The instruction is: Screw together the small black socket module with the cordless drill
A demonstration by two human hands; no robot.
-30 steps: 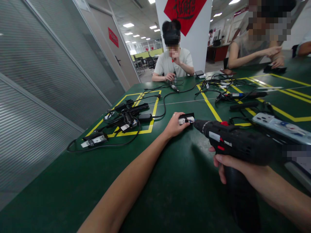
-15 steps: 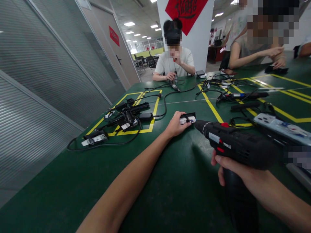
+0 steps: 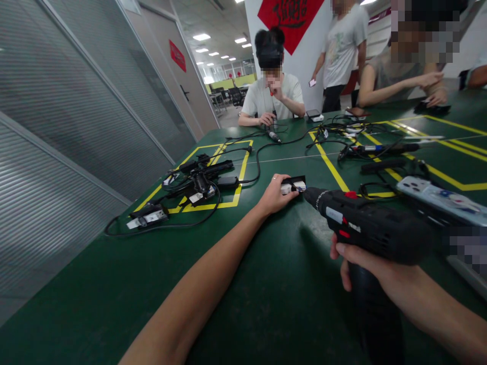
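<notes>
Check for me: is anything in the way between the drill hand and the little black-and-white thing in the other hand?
Only the drill, which the right hand holds; its nose points at the small piece in the left hand. I see nothing else between, but can't tell if the tip touches.

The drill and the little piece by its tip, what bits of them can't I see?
All in the head view:
- Drill: the bottom of its handle is cut off by the lower edge.
- Its lettering: too small and blurry to read.
- Little piece: its near left part is hidden by the left hand.
- The drill's very tip: too small to tell whether it touches the little piece.
</notes>
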